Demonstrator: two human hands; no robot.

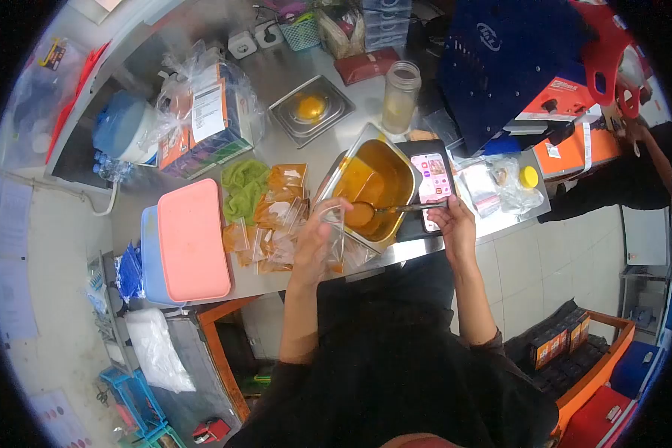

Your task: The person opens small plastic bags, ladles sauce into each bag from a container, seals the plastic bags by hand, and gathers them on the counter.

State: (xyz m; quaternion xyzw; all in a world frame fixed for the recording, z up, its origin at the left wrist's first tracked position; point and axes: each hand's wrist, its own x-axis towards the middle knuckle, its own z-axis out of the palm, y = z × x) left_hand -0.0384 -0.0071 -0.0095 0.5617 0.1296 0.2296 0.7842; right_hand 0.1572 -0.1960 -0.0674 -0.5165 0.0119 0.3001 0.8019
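Note:
My right hand is closed on the handle of a ladle, whose bowl is full of orange-brown sauce. The ladle lies level over a deep steel pan that holds more of the same sauce. At the pan's left corner, my left hand pinches a small clear plastic bag upright, its mouth right beside the ladle's bowl. Left of this hand lies a pile of sauce-filled zip bags. A phone with a lit screen rests right of the pan, close to my right hand.
A pink lid and a green cloth lie at left. Behind the pan stand a clear jar and a steel lid with a yellow spot. A blue machine fills the back right. Another person's arm shows at far right.

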